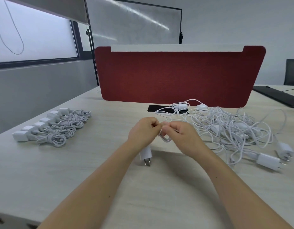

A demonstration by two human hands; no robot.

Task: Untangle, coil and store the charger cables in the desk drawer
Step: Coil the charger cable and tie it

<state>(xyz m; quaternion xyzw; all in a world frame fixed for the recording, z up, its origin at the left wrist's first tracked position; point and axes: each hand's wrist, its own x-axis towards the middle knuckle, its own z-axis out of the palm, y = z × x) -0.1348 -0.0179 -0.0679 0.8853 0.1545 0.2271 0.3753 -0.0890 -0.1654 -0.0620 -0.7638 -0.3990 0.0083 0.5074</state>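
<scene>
Head camera: our left hand [143, 129] and right hand [180, 132] each pinched the white cable [165, 138], mid-coil we judged, over the desk [93, 162]. A row of coiled chargers [55, 128] lay finished at left; a tangled pile [233, 129] waited at right; no drawer showed.

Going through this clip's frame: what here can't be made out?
Head view only.
Held cable: the left hand and right hand pinch it, fingers covering most of it; loop count unclear.
Charger plug: left forearm hides its top, so its cable link is untraceable.
Tangled pile: overlapping strands, cables uncountable.
Desk drawer: out of frame.
Black flat object: cables cover part; identity unclear.
</scene>
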